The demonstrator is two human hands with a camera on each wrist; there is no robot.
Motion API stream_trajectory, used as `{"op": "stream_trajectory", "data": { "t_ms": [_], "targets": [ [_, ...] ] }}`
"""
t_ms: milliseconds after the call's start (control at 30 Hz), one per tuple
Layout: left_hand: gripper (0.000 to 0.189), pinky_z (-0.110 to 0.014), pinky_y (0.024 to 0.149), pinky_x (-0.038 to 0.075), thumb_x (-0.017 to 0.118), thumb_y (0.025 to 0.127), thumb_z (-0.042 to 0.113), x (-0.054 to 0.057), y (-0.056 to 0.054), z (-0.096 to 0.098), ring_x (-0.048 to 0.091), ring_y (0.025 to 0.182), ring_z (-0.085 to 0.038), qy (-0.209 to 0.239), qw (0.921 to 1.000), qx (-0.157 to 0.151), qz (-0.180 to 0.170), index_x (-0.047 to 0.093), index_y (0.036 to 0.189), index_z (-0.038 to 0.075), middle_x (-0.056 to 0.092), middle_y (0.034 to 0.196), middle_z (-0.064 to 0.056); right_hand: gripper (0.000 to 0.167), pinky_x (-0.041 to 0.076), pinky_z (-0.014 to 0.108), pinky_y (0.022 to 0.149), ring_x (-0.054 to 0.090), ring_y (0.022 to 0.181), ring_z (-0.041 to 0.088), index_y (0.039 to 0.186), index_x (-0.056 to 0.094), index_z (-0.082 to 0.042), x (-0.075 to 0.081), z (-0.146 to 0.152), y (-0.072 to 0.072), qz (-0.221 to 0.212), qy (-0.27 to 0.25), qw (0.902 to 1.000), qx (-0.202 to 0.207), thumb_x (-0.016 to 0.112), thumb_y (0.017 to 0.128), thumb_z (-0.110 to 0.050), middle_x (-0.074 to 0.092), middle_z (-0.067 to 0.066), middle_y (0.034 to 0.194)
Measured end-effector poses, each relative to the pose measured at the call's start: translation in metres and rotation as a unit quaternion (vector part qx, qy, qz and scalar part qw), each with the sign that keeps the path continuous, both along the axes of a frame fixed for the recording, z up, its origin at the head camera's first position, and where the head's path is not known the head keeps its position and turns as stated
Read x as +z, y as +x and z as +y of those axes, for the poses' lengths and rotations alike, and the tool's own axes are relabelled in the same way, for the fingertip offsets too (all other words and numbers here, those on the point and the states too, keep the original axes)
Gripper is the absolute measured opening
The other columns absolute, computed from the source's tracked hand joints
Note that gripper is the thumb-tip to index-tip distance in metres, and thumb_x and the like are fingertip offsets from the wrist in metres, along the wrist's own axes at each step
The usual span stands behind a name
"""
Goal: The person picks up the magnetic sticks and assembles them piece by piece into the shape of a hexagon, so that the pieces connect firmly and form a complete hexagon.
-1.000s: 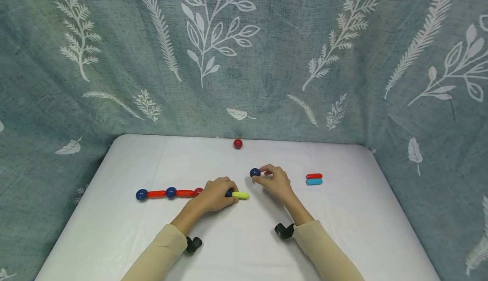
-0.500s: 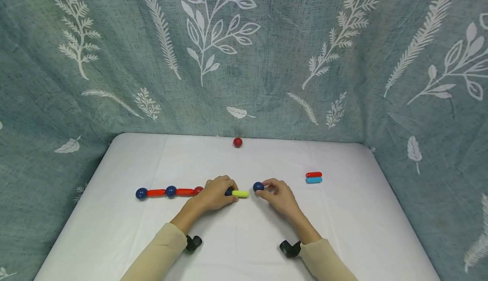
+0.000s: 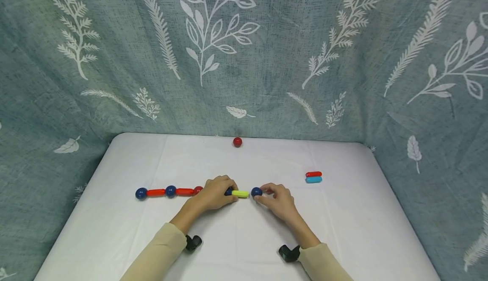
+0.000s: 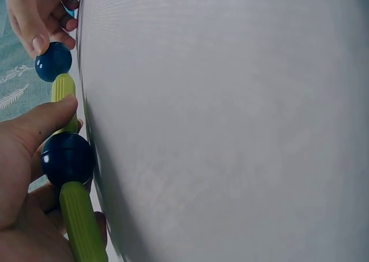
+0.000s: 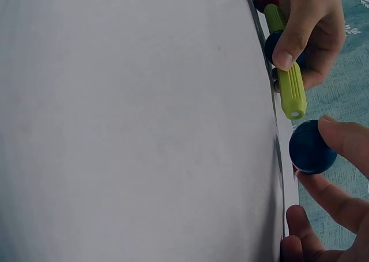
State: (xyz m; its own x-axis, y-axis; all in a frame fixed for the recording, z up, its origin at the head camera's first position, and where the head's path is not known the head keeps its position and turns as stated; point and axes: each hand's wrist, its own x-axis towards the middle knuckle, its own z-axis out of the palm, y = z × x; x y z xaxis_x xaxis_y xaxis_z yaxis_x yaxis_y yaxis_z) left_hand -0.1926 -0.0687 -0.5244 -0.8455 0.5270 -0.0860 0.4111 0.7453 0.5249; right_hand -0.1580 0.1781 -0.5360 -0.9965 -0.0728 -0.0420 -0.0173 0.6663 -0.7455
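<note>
A chain of balls and rods lies across the white table, with blue balls, red rods [image 3: 156, 193] and a red ball [image 3: 198, 190] on its left part. My left hand [image 3: 217, 194] grips its right part around a blue ball [image 4: 68, 158] and the yellow-green rod [image 3: 240, 194] at the end. A second yellow-green rod [image 4: 83, 221] runs under the palm in the left wrist view. My right hand [image 3: 280, 202] pinches a loose blue ball [image 5: 312, 147] between thumb and fingers, close to the end rod's tip. A narrow gap shows between them in the right wrist view.
A red ball [image 3: 237, 142] sits near the table's back edge. To the right, a red rod [image 3: 314, 174] and a light blue rod [image 3: 314, 180] lie side by side. A patterned green curtain [image 3: 267, 60] hangs behind the table [image 3: 343, 230].
My right hand has brought the blue ball nearer to me and then left, up to the end of the yellow-green rod. My left hand and the chain have stayed in place.
</note>
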Motion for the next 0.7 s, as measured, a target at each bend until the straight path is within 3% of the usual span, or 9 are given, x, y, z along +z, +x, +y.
{"op": "stream_trajectory", "data": {
  "t_ms": [300, 700],
  "targets": [
    [0.021, -0.047, 0.087, 0.041, 0.074, 0.092, 0.035, -0.0008, -0.0002, -0.0008, 0.055, 0.107, -0.019, 0.008, 0.9999, -0.006, 0.001, 0.069, 0.108, 0.022, 0.062, 0.112, 0.003, 0.029, 0.032, 0.052, 0.081, 0.052, 0.098, 0.027, 0.103, 0.076, -0.021, -0.0024, -0.0027, 0.0007, 0.02, 0.029, 0.9992, 0.018, 0.083, 0.081, -0.039, 0.063, 0.003, 0.1],
    [0.021, -0.047, 0.088, 0.041, 0.074, 0.092, 0.035, 0.0001, -0.0001, -0.0013, 0.055, 0.108, -0.019, 0.012, 0.9999, -0.005, -0.003, 0.069, 0.108, 0.023, 0.062, 0.113, 0.003, 0.03, 0.031, 0.048, 0.076, 0.051, 0.095, 0.026, 0.103, 0.077, -0.02, -0.0002, -0.0075, 0.001, 0.03, 0.035, 0.9986, 0.025, 0.083, 0.081, -0.039, 0.064, 0.002, 0.099]
  ]
}}
